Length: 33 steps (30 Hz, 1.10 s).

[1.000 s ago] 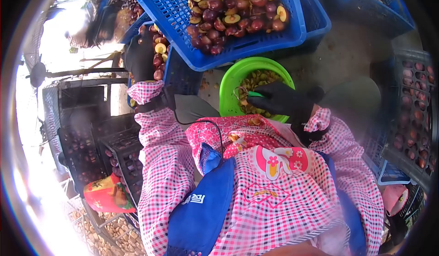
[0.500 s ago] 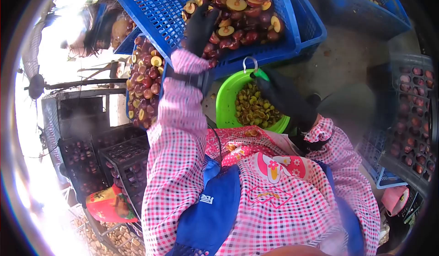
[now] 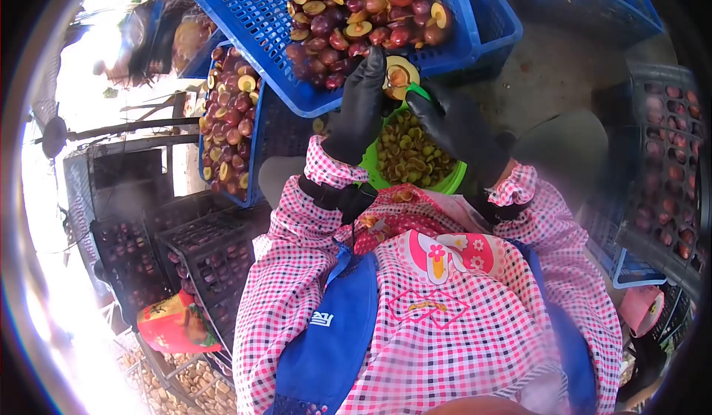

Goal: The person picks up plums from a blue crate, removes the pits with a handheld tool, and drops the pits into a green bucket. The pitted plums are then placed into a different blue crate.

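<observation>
Black gloves cover both hands. My left hand [image 3: 362, 107] is closed on a halved plum [image 3: 400, 76], its yellow cut face up and its brown centre showing. In my right hand [image 3: 452, 122] is a green-handled tool [image 3: 417, 90], its tip against the centre of the plum half. Beneath the hands stands a bright green bucket [image 3: 451, 185] with many small brownish-green pieces [image 3: 415, 152] in it. Just beyond is a blue crate [image 3: 304, 103] of halved dark red plums [image 3: 356, 25].
Another blue crate [image 3: 256, 144] with halved plums stands at the left. Black crates [image 3: 215, 255] with plums are at the lower left, and a black crate [image 3: 667, 170] of plums is at the right. A red bag [image 3: 174, 324] lies at the lower left.
My left hand has come back from the plums in the blue crate and now holds a plum half over the bucket. My right hand has brought the tool to it.
</observation>
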Each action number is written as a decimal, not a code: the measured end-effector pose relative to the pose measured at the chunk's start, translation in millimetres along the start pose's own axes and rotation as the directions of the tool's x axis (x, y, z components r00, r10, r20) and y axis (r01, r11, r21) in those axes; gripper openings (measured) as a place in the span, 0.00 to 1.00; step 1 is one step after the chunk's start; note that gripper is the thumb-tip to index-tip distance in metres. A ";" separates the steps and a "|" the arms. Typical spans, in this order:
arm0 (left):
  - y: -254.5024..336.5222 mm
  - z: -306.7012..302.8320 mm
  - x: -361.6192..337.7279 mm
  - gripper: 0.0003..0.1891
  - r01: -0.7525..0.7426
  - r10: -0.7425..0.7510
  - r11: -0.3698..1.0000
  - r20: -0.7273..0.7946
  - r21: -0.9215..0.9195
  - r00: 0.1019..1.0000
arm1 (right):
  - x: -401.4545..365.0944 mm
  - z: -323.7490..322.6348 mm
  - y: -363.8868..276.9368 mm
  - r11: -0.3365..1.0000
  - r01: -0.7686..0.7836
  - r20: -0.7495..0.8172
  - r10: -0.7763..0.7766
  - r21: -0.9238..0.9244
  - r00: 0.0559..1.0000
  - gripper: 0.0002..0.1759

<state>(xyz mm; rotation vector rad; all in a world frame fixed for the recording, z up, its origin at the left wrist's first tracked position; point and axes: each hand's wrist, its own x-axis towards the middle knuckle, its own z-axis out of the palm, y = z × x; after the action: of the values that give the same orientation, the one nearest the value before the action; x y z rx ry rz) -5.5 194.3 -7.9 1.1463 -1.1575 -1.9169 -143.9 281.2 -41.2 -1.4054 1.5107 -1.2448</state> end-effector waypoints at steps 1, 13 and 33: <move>-0.8 2.4 -0.6 0.28 -0.042 0.044 0.998 -0.042 0.037 0.998 | -0.3 -0.3 1.4 1.000 -0.006 0.017 0.006 -0.004 1.000 0.20; 0.0 22.6 -6.7 0.30 -0.503 0.515 0.806 0.049 0.311 0.856 | -5.8 -18.6 -22.2 0.073 -0.829 0.820 0.120 0.554 0.559 0.27; 28.2 -96.5 141.1 0.30 -0.364 0.304 -0.200 0.411 0.910 0.860 | -5.0 4.4 1.7 0.999 0.042 0.268 -0.047 0.026 0.962 0.24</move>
<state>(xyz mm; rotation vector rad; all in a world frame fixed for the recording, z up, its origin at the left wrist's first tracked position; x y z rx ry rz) 21.7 30.3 -56.4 1.1120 -2.7994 -0.2033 -139.5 285.3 -44.5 -1.5338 1.2836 -1.0434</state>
